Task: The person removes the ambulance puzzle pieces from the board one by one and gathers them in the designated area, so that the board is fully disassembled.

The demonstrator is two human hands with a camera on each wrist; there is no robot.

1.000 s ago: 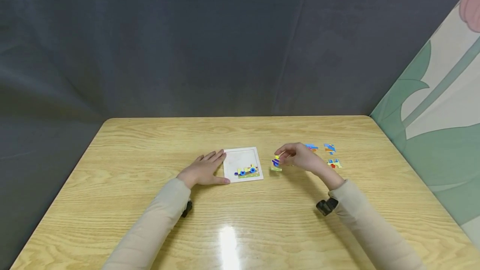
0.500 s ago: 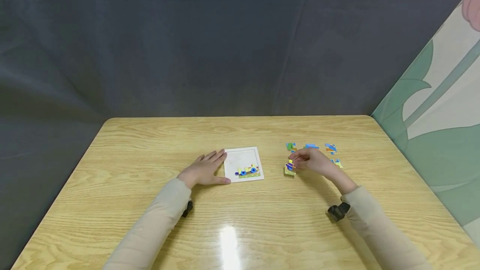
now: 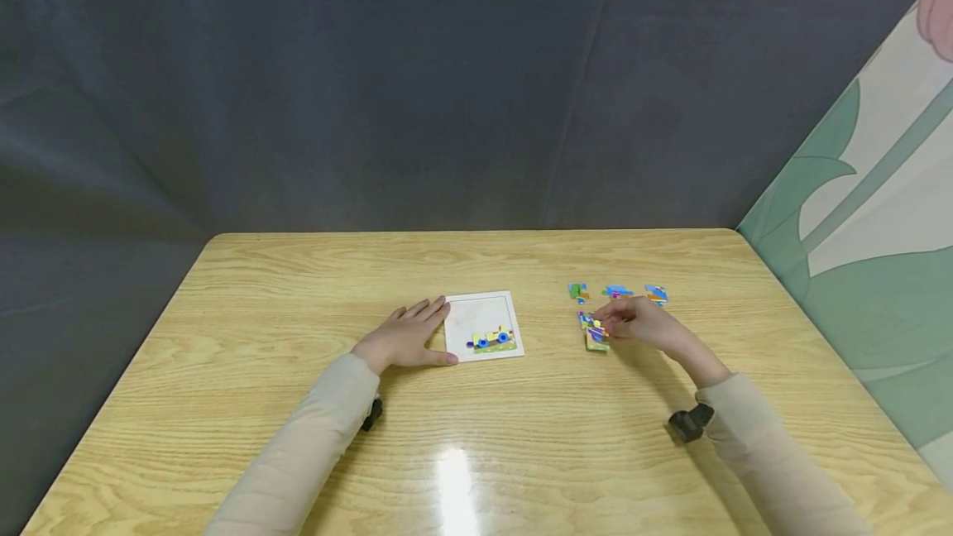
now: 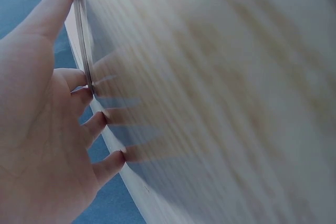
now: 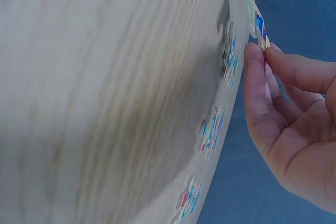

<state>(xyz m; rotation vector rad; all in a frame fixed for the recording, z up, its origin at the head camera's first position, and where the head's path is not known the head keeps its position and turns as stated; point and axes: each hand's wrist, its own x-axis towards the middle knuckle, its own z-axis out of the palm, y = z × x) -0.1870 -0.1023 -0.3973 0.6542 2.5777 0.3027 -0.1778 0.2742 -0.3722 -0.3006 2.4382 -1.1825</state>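
My left hand [image 3: 405, 339] lies spread on the table at the left edge of a white puzzle tray [image 3: 476, 313], its thumb and fingertips touching that edge. Joined puzzle pieces with a yellow and blue vehicle picture [image 3: 494, 340] lie in the tray's lower right. To the right of the tray, my right hand [image 3: 646, 327] pinches a puzzle piece [image 3: 596, 342] between thumb and fingers. In the right wrist view this puzzle piece [image 5: 259, 24] is held tilted above the table. Just behind it, partly covered, lies another puzzle piece [image 3: 585, 319].
Loose puzzle pieces lie in a row behind my right hand: a green and blue piece [image 3: 577, 292], a blue piece [image 3: 616, 291] and a blue and orange piece [image 3: 656, 294]. A dark curtain [image 3: 476, 106] hangs behind the wooden table [image 3: 335, 271].
My right hand has moved right, away from the tray, carrying the pinched puzzle piece toward the loose pieces. My left hand has stayed at the tray's edge.
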